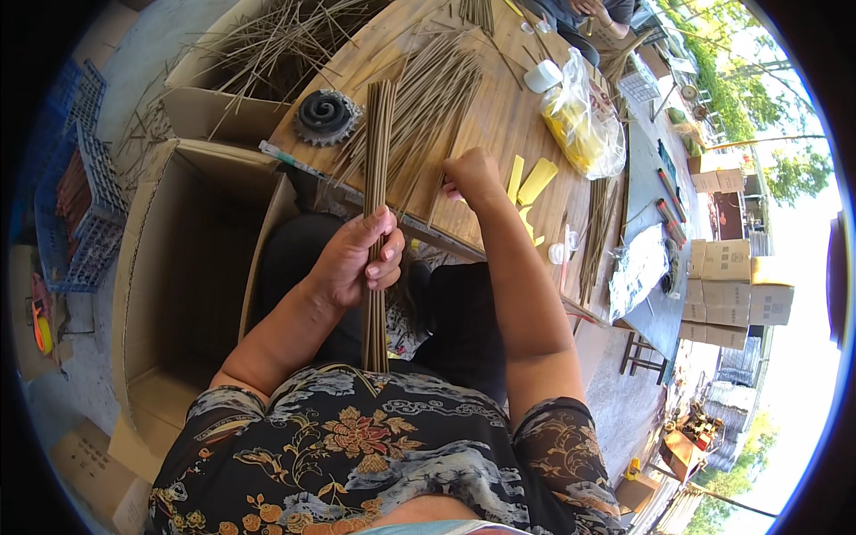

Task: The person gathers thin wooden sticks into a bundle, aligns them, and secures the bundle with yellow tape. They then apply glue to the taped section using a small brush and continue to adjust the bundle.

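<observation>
My left hand (357,254) is closed round an upright bundle of thin brown incense sticks (378,152); its lower end reaches down to my shirt. To the right, my right hand (474,176) is curled into a fist over the wooden table (499,116). A single stick shows beside its fingers, but whether they grip it is hidden. Loose incense sticks (437,76) lie spread on the table beyond both hands. Close to the right wrist are yellow paper strips (537,182). A dark spiral coil with a toothed rim (325,116) sits left of the bundle.
An open cardboard box (192,267) stands at my left, with another box (201,111) behind it full of sticks. A plastic bag of yellow pieces (580,125) and a white tub (542,77) are on the table. Across it, another person's hand (588,7) shows. Blue crates (94,209) stand far left.
</observation>
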